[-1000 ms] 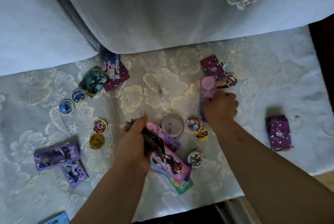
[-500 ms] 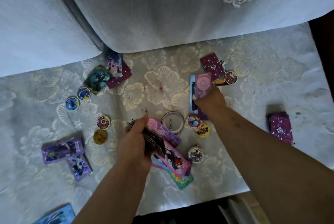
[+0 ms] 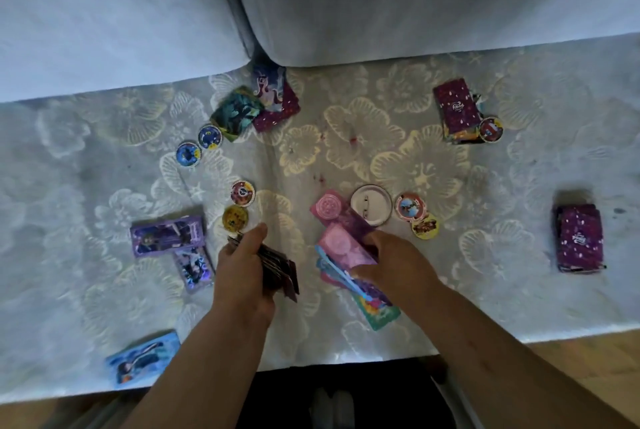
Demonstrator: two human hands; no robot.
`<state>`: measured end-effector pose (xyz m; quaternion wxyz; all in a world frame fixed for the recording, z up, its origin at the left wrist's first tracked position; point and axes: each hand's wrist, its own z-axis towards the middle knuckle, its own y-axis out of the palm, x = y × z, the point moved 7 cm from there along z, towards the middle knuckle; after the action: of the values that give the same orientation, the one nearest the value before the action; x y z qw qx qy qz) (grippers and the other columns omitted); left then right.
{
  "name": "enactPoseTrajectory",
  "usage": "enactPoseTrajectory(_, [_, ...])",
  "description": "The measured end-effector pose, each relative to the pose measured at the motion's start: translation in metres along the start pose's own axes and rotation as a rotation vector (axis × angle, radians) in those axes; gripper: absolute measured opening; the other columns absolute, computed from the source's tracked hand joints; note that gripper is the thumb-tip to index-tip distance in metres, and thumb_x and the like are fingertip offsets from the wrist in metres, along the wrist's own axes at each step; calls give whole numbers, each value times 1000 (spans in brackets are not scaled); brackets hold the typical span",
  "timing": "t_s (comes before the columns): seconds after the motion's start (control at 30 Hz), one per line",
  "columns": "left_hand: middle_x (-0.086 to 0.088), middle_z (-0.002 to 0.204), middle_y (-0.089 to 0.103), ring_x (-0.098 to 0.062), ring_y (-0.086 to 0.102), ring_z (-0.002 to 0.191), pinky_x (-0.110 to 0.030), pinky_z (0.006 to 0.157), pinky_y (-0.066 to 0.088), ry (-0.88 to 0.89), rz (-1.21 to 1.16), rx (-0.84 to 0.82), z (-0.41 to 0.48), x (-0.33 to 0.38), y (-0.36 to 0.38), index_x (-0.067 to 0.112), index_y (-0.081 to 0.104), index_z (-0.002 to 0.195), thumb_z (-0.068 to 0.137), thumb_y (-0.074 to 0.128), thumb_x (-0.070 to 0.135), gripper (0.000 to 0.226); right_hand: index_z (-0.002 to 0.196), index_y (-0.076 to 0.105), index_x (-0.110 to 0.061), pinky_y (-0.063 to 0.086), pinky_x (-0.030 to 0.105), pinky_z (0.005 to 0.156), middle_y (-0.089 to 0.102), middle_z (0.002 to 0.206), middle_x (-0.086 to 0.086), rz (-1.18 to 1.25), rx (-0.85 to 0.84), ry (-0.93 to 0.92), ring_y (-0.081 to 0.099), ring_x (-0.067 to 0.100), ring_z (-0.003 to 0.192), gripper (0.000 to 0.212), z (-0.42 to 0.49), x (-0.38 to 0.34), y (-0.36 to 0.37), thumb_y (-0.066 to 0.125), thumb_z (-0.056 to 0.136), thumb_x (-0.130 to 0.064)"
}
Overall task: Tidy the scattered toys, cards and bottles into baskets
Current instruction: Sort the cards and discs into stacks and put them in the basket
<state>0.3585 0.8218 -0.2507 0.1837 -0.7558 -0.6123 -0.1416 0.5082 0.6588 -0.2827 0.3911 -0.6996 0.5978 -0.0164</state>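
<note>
Dark card stack [image 3: 277, 267] in curled grip of left hand [image 3: 242, 273], pink cards [image 3: 341, 248] in right hand [image 3: 394, 264]

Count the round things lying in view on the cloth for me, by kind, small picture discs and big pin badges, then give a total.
Small picture discs: 7
Large pin badge: 1
Total: 8
</note>
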Motion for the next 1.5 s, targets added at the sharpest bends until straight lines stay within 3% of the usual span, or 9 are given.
enactPoseTrajectory(0.13, [-5, 75, 51, -13, 57, 47, -26, 42, 46, 0, 26, -74, -6, -4, 5, 11, 53, 112, 91, 65, 23, 27, 99, 64, -19, 47, 29, 79, 58, 95, -2, 196, 451, -21, 57, 14, 86, 24, -3, -8, -43, 67, 84, -38])
enactPoseTrajectory(0.23, [-13, 80, 50, -24, 59, 59, -33, 47, 49, 64, 46, -104, -12, -1, 22, 9, 48, 111, 90, 67, 25, 33, 103, 60, -31, 48, 19, 77, 63, 93, -16, 554, 138, -108, 60, -4, 82, 31, -13, -46, -63, 68, 79, -48])
enactPoseTrajectory(0.33, [-16, 102, 58, -32, 65, 87, -50, 73, 57, 76, 7, -122, -17, 6, 45, 3, 48, 124, 84, 73, 33, 56, 127, 46, -38, 46, 11, 73, 57, 106, -20, 377, -270, -219, 59, -4, 90, 58, -32, -92, -46, 72, 77, -48])
enactPoseTrajectory(0.53, [-18, 112, 70, -29, 70, 94, -40, 73, 58, -128, 92, -377, -31, 5, 91, 8, 56, 127, 85, 70, 37, 54, 137, 27, -24, 46, 40, 93, 39, 130, 3, 196, 17, -202, 48, 22, 114, 63, -17, -95, -56, 62, 85, -22])
enactPoseTrajectory(0.7, [-22, 120, 65, -30, 65, 109, -41, 89, 56, -237, 1, -455, -35, -6, 114, 3, 60, 124, 91, 63, 34, 45, 135, 30, -25, 38, 37, 102, 40, 130, -3, 257, 260, -219, 38, 16, 120, 64, -20, -96, -71, 62, 81, -34])
enactPoseTrajectory(0.9, [-17, 83, 59, -28, 64, 74, -44, 67, 61, -176, -39, -461, -30, -2, 152, 7, 56, 94, 87, 62, 13, 11, 114, 60, -25, 45, 16, 79, 66, 106, -6, 739, 25, -62, 62, 4, 92, 32, 14, -33, -121, 64, 83, -35])
enactPoseTrajectory(1.03, [-7, 63, 53, -21, 58, 55, -46, 76, 52, -166, 11, -391, -24, -6, 163, 11, 55, 67, 90, 54, 5, 24, 118, 56, -3, 41, 34, 86, 62, 112, 17, 69, 620, 171, 57, 34, 104, 37, 69, 41, -194, 57, 92, -29])
enactPoseTrajectory(1.23, [-4, 50, 59, -21, 57, 57, -41, 77, 48, -157, 98, -404, -31, -23, 180, 13, 55, 69, 91, 51, 0, 26, 140, 36, -4, 30, 50, 108, 29, 149, 22, -276, 498, 268, 27, 38, 138, 57, 130, 66, -171, 54, 91, -25])
enactPoseTrajectory(1.5, [-3, 63, 64, -20, 62, 62, -42, 74, 52, -128, 88, -327, -27, -23, 179, 19, 55, 101, 90, 57, 2, 21, 141, 37, -10, 40, 49, 98, 49, 132, 17, -185, 520, -38, 50, 40, 115, 84, 81, 53, -127, 76, 67, -12])
